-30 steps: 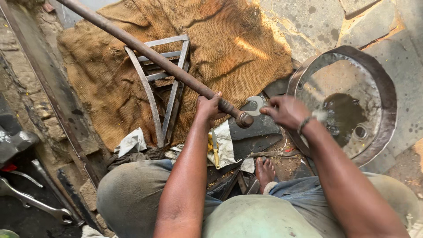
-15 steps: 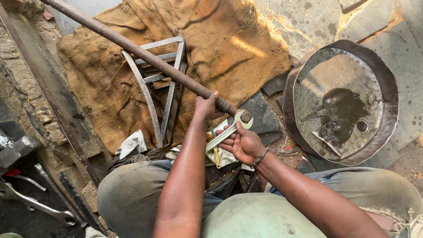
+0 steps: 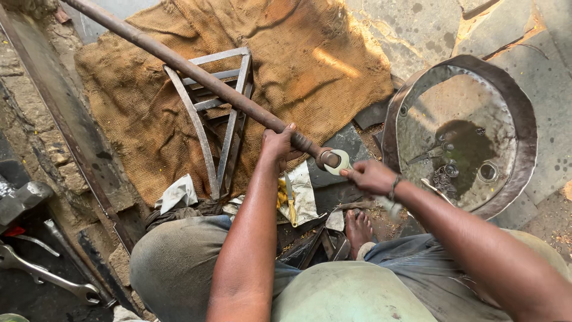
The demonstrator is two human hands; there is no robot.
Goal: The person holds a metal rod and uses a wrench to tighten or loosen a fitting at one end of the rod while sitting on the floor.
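A long rusty metal pipe [image 3: 196,74] runs from the top left down to the middle. My left hand [image 3: 277,143] grips it near its lower end. My right hand [image 3: 369,176] holds a pale ring spanner [image 3: 341,162] whose ring end sits at the pipe's end fitting [image 3: 326,157]. The spanner's handle runs under my right wrist, mostly hidden. I sit with my knees [image 3: 179,262] apart and a bare foot [image 3: 357,228] below the pipe's end.
A brown burlap sack [image 3: 310,65] covers the ground, with a triangular metal frame [image 3: 220,113] on it. A round metal basin [image 3: 465,134] with dirty liquid and small parts stands at right. Spanners [image 3: 42,274] lie at lower left. A yellow-handled tool [image 3: 289,200] lies on paper.
My right hand dipped to pick up the spanner near my feet, then moved up and set its ring on the pipe's end. My left hand kept its grip on the pipe.
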